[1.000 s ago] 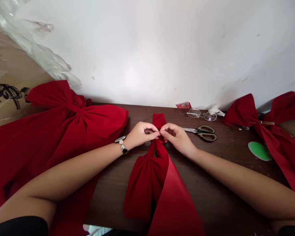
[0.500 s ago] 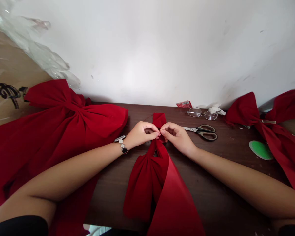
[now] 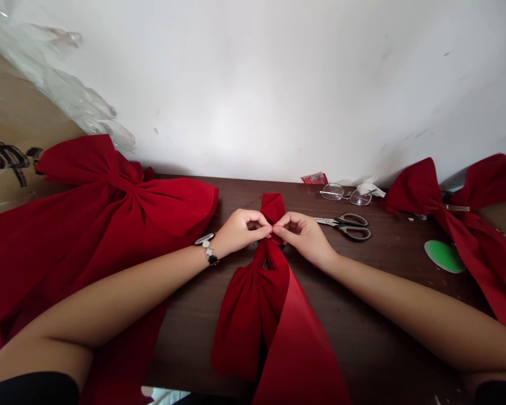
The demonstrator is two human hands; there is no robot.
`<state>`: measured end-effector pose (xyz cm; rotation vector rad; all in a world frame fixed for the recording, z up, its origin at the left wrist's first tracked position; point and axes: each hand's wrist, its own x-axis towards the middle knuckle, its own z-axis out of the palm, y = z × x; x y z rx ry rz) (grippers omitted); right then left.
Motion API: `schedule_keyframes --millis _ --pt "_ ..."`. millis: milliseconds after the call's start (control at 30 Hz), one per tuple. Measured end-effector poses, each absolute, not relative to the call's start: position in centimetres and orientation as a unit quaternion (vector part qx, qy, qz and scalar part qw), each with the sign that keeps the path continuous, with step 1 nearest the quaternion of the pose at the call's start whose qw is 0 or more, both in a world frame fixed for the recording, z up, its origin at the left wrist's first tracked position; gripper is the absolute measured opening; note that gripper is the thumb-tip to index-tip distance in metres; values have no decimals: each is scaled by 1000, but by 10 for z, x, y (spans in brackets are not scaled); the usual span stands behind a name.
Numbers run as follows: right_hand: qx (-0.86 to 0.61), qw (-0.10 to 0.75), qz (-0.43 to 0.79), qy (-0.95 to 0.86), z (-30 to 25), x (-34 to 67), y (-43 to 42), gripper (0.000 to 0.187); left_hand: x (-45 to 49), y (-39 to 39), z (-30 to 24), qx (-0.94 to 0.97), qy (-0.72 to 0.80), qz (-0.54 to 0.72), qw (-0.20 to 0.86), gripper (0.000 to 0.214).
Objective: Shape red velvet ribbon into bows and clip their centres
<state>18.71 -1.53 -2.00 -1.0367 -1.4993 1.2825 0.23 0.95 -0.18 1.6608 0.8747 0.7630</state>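
My left hand [image 3: 240,230] and my right hand [image 3: 301,236] meet at the tabletop, their fingertips pinching the gathered neck of a wide red ribbon [image 3: 253,315]. Above my fingers a short red loop [image 3: 273,207] stands out toward the wall. Below them, the ribbon spreads into a folded loop and a long satin-sheen tail toward me. Part of the gathered neck is hidden by my fingers. A wristwatch [image 3: 206,247] sits on my left wrist. Nearest my right hand lie black-handled scissors [image 3: 346,228].
A large finished red bow [image 3: 126,197] lies at the left, and another [image 3: 421,188] at the right. A dark wooden table [image 3: 375,281] meets a white wall. Eyeglasses [image 3: 346,194], a red packet [image 3: 314,178] and a green disc [image 3: 444,256] lie on it.
My fingertips stay pinched on the ribbon and sit slightly closer together. The whole scene has drifted a little up and left in the view.
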Motion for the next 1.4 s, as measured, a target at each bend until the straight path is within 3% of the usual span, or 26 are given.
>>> schedule_keyframes --millis 167,567,700,933,1400 --pt "-418 436 486 -632 -20 187 -16 17 3 8 -2 710 361 322 511 11" --pt "-415 411 513 -629 -16 189 -16 6 -5 13 0 661 347 311 589 11" --pt "-383 420 527 -632 -13 190 -16 11 -10 17 1 688 306 282 595 9" --pt "-320 398 612 -604 -15 192 -15 22 -15 23 5 721 283 233 587 9" --pt "-368 347 579 -639 -21 194 -14 9 -16 21 6 782 296 205 508 16"
